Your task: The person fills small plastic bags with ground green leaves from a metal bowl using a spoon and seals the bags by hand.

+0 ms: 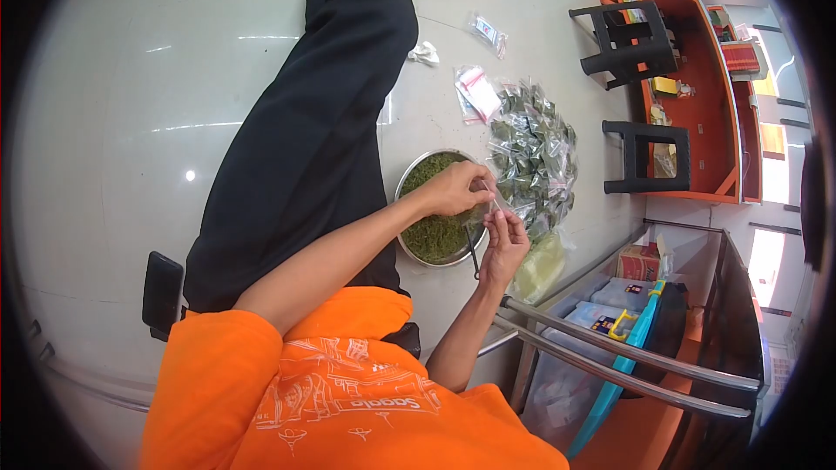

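Nearest us is our orange shirt (348, 383), printed with white line drawings. Past it, both forearms reach to a small bag (494, 200), thin, clear and glossy, too slight for us to tell what is in it. Our left hand (457, 189), its back turned up, pinches the bag at the fingertips from the left of the view; our right hand (507, 244), more palm-up with fingers curled, grips it between thumb and fingers just below and to the right. So the bag lies between the two hands, touching both, above the right edge of the bowl (435, 263).

That bowl is round and shiny metal, well filled with greens (428, 239), finely chopped or shredded and mossy in colour. A thin dark handle (474, 254) crosses its rim just beside our right hand; we cannot tell whether the hand touches it.

Just beyond the right hand sits a pale yellow-green sack (540, 270). Next to the bowl, a heap of packets (533, 152), clear plastic around dark green filling, spreads over the floor (235, 61). Flat, pink-edged pouches (477, 94) lie against its far end. Farthest off, two black stools (646, 157) stand before an orange shelf (710, 122).
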`<state>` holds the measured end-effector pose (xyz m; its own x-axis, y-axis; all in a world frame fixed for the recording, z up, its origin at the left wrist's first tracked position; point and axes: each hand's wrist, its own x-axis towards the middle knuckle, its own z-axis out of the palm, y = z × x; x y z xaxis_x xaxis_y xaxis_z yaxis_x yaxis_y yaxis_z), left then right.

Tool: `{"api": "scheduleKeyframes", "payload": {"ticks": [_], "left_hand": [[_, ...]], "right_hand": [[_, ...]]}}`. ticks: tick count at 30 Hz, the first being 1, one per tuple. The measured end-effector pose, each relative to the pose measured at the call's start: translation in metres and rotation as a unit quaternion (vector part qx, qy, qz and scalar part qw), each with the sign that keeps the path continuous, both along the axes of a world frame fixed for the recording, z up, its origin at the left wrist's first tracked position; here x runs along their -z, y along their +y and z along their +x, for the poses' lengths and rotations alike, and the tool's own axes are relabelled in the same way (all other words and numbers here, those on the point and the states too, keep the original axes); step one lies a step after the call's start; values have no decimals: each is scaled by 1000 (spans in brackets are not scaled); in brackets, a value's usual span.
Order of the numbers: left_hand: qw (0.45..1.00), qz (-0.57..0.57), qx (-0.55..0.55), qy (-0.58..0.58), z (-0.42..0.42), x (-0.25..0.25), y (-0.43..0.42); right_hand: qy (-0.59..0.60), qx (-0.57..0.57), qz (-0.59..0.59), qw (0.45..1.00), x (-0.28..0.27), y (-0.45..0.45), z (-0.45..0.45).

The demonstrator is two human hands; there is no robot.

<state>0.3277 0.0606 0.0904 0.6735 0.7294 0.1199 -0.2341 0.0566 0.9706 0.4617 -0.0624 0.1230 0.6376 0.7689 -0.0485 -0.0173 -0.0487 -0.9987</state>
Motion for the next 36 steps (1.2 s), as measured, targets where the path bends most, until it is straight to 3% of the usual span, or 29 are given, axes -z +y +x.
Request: {"api": "scheduleKeyframes", "payload": {"ticks": [12, 15, 18, 21, 27, 29, 36], "left_hand": [[998, 32, 58, -11, -2, 1, 2], [994, 63, 72, 56, -9, -10, 5], [993, 94, 52, 54, -5, -2, 4], [996, 49, 75, -12, 2, 7, 3], [993, 62, 68, 69, -12, -16, 8], [992, 115, 34, 43, -8, -8, 8], [996, 73, 49, 7, -1, -1, 4]], "right_hand": [[-77, -46, 24, 996, 0, 1, -1], [-62, -46, 12, 997, -4, 2, -9], [-62, -59, 11, 996, -2, 1, -6], [-67, -66, 17, 995, 5, -1, 2], [-60, -63, 13, 996, 4, 0, -4], [-71, -57, 2, 996, 0, 0, -10], [-91, -34, 14, 995, 3, -2, 0]]}}
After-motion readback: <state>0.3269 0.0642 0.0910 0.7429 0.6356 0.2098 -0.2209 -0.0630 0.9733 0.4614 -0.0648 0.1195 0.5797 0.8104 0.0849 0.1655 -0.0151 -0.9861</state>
